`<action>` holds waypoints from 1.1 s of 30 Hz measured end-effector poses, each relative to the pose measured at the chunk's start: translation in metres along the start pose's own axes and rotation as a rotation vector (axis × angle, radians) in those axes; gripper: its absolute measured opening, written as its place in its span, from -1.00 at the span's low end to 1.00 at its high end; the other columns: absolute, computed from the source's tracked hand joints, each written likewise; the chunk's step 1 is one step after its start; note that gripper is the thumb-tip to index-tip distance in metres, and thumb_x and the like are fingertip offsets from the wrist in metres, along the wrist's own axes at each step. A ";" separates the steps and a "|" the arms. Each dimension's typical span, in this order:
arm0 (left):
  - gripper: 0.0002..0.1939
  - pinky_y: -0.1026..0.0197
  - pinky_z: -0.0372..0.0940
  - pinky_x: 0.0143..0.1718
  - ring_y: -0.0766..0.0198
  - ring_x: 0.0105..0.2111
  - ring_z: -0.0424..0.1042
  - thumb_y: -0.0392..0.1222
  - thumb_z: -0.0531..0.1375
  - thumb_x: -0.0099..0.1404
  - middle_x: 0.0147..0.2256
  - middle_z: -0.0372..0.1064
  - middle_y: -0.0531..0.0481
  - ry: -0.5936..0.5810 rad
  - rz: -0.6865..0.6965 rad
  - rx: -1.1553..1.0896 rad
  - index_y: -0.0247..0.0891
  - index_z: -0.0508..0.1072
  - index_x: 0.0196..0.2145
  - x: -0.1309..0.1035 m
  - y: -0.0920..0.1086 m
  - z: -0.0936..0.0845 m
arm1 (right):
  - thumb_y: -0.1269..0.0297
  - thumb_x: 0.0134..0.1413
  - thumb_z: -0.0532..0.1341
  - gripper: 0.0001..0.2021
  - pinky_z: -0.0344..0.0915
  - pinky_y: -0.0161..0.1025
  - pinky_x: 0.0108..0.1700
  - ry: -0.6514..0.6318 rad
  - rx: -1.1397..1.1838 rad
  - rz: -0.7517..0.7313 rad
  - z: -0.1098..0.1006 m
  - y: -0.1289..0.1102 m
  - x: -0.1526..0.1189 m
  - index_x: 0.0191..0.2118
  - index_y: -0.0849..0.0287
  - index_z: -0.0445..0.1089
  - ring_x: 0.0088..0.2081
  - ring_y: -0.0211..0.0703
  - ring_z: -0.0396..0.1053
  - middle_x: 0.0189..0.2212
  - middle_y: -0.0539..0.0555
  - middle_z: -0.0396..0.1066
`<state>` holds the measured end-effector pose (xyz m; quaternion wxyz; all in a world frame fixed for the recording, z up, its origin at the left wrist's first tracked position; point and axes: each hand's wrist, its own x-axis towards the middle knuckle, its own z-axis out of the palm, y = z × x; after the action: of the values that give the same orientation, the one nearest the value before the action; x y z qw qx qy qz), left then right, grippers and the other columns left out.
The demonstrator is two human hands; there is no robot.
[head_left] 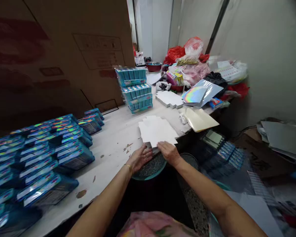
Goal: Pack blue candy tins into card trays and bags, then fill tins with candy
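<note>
A flat white die-cut cardboard blank (158, 130) with notched edges lies at the front edge of the table, its near side reaching over the edge. My right hand (169, 152) pinches its near right side, thumb and fingers closed on the card. Just left of it, my left hand (140, 158) is turned palm up with the fingers stretched out by the near left corner. Nothing shows in that palm, and I cannot tell whether the fingertips touch the card. Below both hands sits a round basin (148, 168) with grey, grainy-looking contents.
Rows of blue boxes (49, 148) fill the table's left side, before a large brown carton (64, 59). Stacked display trays of small blue packs (136, 89) stand behind. Further right lie more white blanks (169, 97), cream sheets (198, 118) and a shiny silver sheet (202, 92).
</note>
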<state>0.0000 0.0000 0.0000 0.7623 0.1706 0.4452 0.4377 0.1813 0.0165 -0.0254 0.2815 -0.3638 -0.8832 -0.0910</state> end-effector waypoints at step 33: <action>-0.94 0.27 0.31 -0.65 0.36 -0.66 0.34 -0.44 0.08 0.10 -0.59 0.36 0.02 0.513 0.256 0.019 -0.37 0.30 -0.42 -0.020 0.015 -0.082 | 0.58 -0.03 -0.03 -0.73 0.20 -0.10 -0.22 -0.512 -0.455 0.350 -0.040 0.112 -0.002 -0.28 0.44 0.39 -0.19 0.06 0.29 -0.26 0.38 0.35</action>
<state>-0.0799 -0.0187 -0.0242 0.5618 0.1162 0.6023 0.5551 0.2770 0.0811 0.0015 -0.0249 -0.5732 -0.8067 -0.1414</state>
